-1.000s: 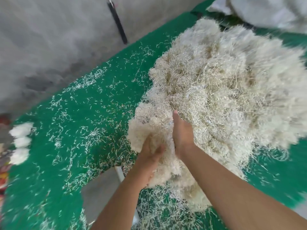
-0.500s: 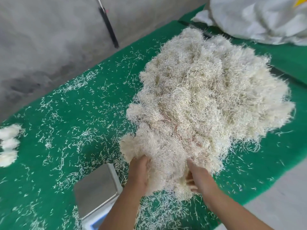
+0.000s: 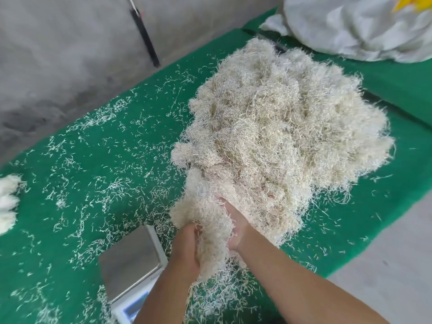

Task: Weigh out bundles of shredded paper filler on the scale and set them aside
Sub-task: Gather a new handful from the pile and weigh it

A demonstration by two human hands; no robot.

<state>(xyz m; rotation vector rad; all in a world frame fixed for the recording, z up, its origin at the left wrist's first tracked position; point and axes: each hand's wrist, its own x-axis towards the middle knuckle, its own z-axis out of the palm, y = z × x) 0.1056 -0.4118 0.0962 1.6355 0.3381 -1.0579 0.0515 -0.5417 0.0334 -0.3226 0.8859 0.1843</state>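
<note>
Nearest the camera, two bare forearms reach forward over the green felt-covered desk (image 3: 77, 174). Just left of them sits the digital scale with a square brushed-steel platform (image 3: 131, 263), its white base and blue display edge showing at the bottom of the view; nothing lies on the platform.

The left hand (image 3: 187, 249) has its fingers curled around a cream-coloured tuft of shredded paper filler (image 3: 205, 220), gripping it from the left. The right hand (image 3: 236, 228) faces it on the other side of the same tuft, palm turned inward, its fingers partly buried in the strands, so how tightly they close cannot be told. The tuft hangs between the two hands, its lower end touching the desk, and its top runs unbroken into the large loose heap of pale beige shredded paper (image 3: 280, 136) beyond, which covers much of the desk's middle.

Short white paper scraps (image 3: 105, 188) are scattered over the green surface. At the far left edge lie small white fluffy bundles (image 3: 8, 202), well apart from the scale. Further back, a black rod (image 3: 145, 36) leans against the grey concrete wall, and a crumpled white sack (image 3: 350, 26) rests at the far right corner.
</note>
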